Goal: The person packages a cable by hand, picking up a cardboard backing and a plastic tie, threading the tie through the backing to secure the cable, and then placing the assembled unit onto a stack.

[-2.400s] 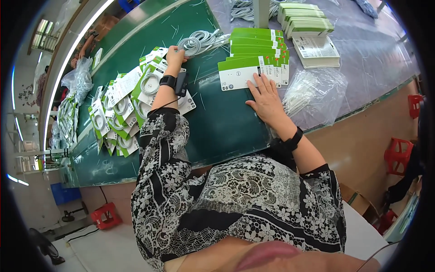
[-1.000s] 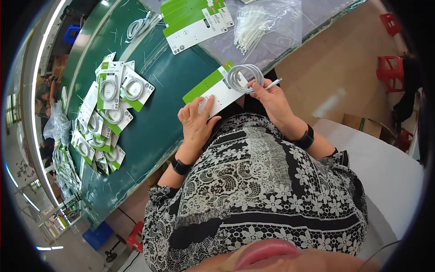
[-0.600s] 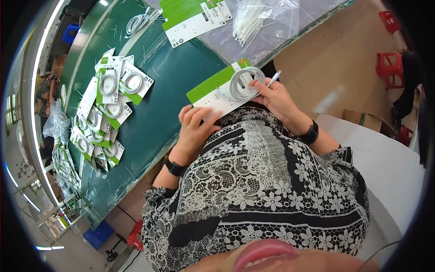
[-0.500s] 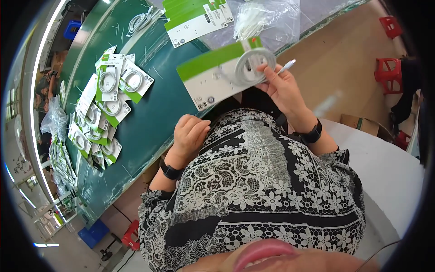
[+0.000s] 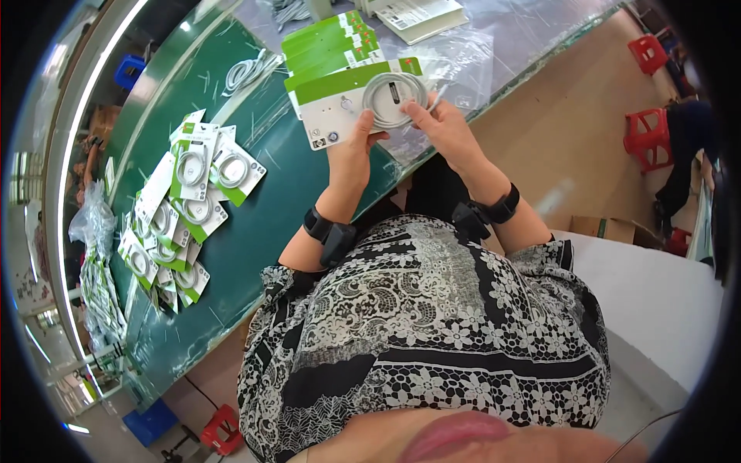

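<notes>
A green-and-white backing card (image 5: 340,100) is raised over the near edge of the green table (image 5: 255,239). A coiled white cable (image 5: 394,99) lies on the card. My left hand (image 5: 351,150) grips the card's lower edge. My right hand (image 5: 440,127) pinches the coil's right side, with a thin white tie sticking out between its fingers. Both wrists carry black bands.
A stack of blank green-and-white cards (image 5: 328,42) lies just behind the held card. Clear plastic bags (image 5: 463,65) rest on the grey mat to the right. Several finished carded cables (image 5: 185,208) spread at left. Loose white cables (image 5: 251,71) lie farther back. Red stools (image 5: 648,139) stand at right.
The card with the coil was lifted from my lap toward the table. My left hand, down near my body half a second ago, has come up and taken the card's lower edge.
</notes>
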`<state>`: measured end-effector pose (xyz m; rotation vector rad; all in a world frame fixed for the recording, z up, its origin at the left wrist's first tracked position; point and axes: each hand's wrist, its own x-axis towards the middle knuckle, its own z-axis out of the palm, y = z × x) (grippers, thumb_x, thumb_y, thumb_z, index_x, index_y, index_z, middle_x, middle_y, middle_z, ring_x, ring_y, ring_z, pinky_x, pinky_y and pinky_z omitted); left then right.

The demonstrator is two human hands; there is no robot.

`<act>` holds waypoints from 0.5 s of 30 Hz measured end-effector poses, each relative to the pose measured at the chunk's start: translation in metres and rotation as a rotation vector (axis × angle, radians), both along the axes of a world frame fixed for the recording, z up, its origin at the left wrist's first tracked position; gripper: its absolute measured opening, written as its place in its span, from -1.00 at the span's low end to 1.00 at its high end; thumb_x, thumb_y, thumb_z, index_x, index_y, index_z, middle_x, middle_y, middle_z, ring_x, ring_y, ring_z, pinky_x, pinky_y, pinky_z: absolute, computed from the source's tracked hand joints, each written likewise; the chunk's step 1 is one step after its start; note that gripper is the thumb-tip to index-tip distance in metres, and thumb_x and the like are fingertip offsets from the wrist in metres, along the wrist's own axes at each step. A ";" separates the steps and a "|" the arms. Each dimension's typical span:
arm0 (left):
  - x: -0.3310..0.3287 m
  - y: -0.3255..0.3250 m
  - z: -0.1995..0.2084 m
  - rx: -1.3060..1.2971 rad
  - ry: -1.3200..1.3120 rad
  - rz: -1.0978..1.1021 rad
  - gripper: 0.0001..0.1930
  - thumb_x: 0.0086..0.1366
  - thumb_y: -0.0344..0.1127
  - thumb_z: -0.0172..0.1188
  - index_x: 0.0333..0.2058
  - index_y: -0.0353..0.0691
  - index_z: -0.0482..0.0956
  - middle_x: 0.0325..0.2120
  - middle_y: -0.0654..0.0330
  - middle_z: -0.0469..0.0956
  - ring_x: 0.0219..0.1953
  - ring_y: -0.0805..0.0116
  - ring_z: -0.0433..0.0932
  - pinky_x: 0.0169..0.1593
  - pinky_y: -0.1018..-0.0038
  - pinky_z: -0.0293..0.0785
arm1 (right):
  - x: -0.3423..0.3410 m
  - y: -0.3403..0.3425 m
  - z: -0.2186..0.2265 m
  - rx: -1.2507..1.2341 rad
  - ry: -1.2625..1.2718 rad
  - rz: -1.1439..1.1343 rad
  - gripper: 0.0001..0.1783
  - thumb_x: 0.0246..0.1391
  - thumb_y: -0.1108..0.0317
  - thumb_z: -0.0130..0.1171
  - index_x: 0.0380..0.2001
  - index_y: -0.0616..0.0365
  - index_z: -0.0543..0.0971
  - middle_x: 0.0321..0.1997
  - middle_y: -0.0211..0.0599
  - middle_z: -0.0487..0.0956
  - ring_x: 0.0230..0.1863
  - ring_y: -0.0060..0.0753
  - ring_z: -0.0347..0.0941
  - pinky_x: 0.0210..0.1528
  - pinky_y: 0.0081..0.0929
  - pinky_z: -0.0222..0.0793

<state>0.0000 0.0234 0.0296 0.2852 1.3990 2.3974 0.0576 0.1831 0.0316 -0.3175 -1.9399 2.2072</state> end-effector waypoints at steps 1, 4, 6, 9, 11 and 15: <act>-0.001 0.002 0.001 -0.003 -0.009 -0.022 -0.63 0.32 -0.38 0.09 0.07 -0.29 0.30 -0.09 0.14 0.47 -0.16 0.36 0.54 -0.25 0.45 0.60 | -0.002 0.003 -0.003 0.092 0.001 -0.020 -0.68 0.19 0.14 0.14 -0.14 0.16 0.54 -0.16 -0.43 0.53 -0.15 -0.62 0.39 -0.09 -0.63 0.29; -0.005 0.004 0.005 -0.040 0.093 0.025 -0.63 0.32 -0.41 0.08 0.07 -0.30 0.29 -0.12 0.14 0.48 -0.20 0.37 0.55 -0.31 0.46 0.60 | -0.005 0.012 -0.007 0.146 0.059 -0.050 -0.66 0.17 0.14 0.16 -0.15 0.18 0.54 -0.15 -0.39 0.52 -0.17 -0.56 0.36 -0.11 -0.61 0.27; -0.002 0.005 0.003 -0.069 0.130 0.011 -0.64 0.32 -0.42 0.08 0.07 -0.31 0.29 -0.12 0.14 0.48 -0.20 0.38 0.55 -0.30 0.47 0.59 | -0.006 0.018 -0.012 0.170 0.088 -0.064 -0.65 0.16 0.13 0.17 -0.15 0.19 0.53 -0.15 -0.37 0.51 -0.18 -0.53 0.35 -0.12 -0.60 0.26; -0.002 0.005 -0.002 -0.124 0.215 0.010 -0.65 0.32 -0.43 0.08 0.06 -0.32 0.30 -0.12 0.13 0.48 -0.22 0.39 0.54 -0.28 0.48 0.58 | -0.009 0.021 -0.019 0.970 0.196 -0.249 -0.64 0.15 0.18 0.17 -0.14 0.25 0.51 -0.12 -0.25 0.49 -0.16 -0.39 0.35 -0.15 -0.58 0.27; -0.003 0.003 -0.008 -0.203 0.353 -0.006 -0.66 0.32 -0.45 0.08 0.05 -0.34 0.31 -0.12 0.12 0.48 -0.22 0.38 0.54 -0.26 0.49 0.57 | -0.007 0.016 -0.016 0.929 0.190 -0.257 -0.65 0.16 0.20 0.15 -0.15 0.27 0.49 -0.15 -0.20 0.50 -0.17 -0.34 0.38 -0.17 -0.55 0.29; 0.005 0.009 -0.016 -0.250 0.426 -0.004 -0.67 0.31 -0.46 0.08 0.03 -0.37 0.32 -0.13 0.10 0.48 -0.22 0.38 0.53 -0.23 0.51 0.55 | -0.010 0.003 -0.004 0.807 0.156 -0.234 -0.70 0.19 0.26 0.09 -0.17 0.32 0.44 -0.26 -0.09 0.53 -0.21 -0.20 0.47 -0.24 -0.44 0.35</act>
